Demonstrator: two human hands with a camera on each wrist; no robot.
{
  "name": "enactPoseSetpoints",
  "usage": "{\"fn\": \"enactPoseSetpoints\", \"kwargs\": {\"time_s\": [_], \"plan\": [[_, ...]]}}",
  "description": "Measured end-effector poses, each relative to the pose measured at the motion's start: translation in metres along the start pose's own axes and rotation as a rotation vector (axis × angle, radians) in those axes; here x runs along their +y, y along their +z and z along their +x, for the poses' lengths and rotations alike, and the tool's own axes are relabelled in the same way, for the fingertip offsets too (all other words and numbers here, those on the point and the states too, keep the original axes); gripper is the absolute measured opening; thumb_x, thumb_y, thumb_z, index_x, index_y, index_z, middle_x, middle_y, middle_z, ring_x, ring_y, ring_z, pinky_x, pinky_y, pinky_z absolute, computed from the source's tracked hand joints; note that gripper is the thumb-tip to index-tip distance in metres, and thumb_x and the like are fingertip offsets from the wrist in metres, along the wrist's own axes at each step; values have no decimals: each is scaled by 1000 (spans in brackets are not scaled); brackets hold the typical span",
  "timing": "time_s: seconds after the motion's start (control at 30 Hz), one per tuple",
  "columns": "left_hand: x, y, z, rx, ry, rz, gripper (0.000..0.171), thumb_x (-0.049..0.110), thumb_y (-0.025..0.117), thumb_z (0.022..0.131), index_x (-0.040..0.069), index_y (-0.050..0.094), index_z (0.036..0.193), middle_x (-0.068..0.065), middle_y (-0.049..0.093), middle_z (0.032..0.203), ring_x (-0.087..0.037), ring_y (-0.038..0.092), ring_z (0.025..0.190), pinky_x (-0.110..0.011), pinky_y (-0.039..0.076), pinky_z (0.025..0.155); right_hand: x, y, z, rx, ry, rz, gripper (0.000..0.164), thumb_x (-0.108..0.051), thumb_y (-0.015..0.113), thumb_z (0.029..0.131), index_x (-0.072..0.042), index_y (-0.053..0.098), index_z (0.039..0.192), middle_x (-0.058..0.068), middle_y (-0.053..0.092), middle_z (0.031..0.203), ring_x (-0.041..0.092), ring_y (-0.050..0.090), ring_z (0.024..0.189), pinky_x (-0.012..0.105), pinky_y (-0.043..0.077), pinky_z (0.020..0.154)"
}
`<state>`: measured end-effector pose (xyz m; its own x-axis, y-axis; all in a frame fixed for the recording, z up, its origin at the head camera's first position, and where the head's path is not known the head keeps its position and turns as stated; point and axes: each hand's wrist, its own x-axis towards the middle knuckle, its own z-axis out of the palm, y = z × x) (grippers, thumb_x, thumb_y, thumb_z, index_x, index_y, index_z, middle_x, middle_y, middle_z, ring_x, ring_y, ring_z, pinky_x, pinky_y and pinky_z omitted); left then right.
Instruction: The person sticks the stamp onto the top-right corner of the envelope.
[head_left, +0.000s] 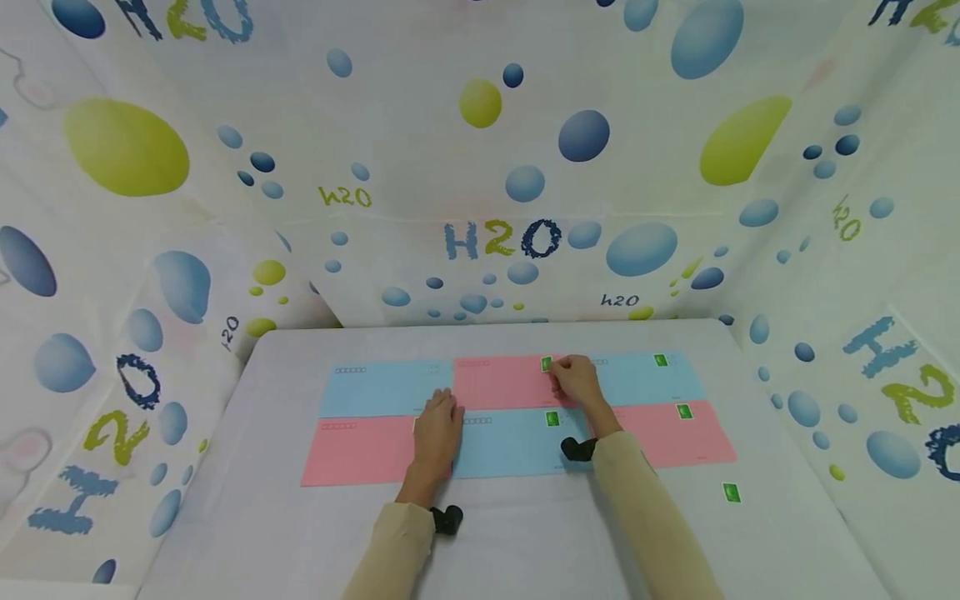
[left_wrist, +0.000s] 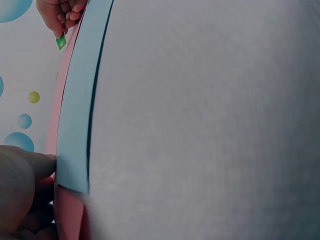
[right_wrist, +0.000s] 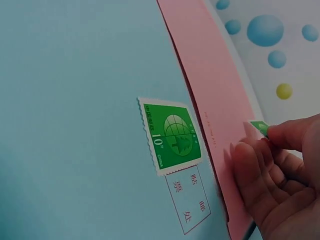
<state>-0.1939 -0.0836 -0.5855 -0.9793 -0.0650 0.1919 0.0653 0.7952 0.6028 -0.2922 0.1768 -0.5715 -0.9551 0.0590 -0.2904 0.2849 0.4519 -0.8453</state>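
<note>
My right hand (head_left: 577, 383) pinches a small green postage stamp (right_wrist: 259, 127) between thumb and finger. It is over the top right corner of the pink envelope (head_left: 495, 383) in the middle of the back row. In the head view my left hand (head_left: 437, 429) rests across the front left pink envelope (head_left: 352, 454) and the edge of the front middle blue envelope (head_left: 502, 454). That blue envelope bears a green stamp (right_wrist: 172, 135) beside a printed stamp box. A back left blue envelope (head_left: 382, 392) shows no stamp in its visible part.
Stamps lie on the back right blue envelope (head_left: 637, 383) and front right pink envelope (head_left: 697, 442). One loose stamp (head_left: 731, 492) lies on the white tabletop (head_left: 525, 542) at the right. A patterned cloth (head_left: 420, 150) hangs behind and at both sides.
</note>
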Motion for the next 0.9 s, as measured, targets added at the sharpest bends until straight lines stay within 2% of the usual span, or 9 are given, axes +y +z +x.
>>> {"fn": "enactPoseSetpoints", "kwargs": {"time_s": [0.27, 0.47, 0.9], "plan": [[-1, 1, 0, 0, -8, 2, 35, 16, 62, 99, -6, 66, 126, -22, 61, 138, -38, 52, 137, -52, 43, 112, -2, 4, 5, 33, -21, -130, 26, -26, 58, 98, -2, 68, 97, 3, 58, 65, 14, 58, 56, 21, 46, 51], [-2, 2, 0, 1, -3, 8, 35, 17, 62, 100, -6, 65, 126, -23, 61, 138, -38, 52, 137, -52, 43, 112, -6, 5, 7, 42, -2, -178, 26, -24, 58, 97, -1, 68, 98, 5, 61, 66, 16, 58, 56, 23, 44, 49], [-4, 3, 0, 7, 2, 5, 34, 15, 62, 99, -6, 66, 126, -22, 61, 137, -38, 53, 136, -52, 43, 112, -6, 9, 8, 71, 19, -277, 30, -26, 58, 98, 0, 65, 109, 14, 64, 89, 21, 61, 74, 21, 45, 54]]}}
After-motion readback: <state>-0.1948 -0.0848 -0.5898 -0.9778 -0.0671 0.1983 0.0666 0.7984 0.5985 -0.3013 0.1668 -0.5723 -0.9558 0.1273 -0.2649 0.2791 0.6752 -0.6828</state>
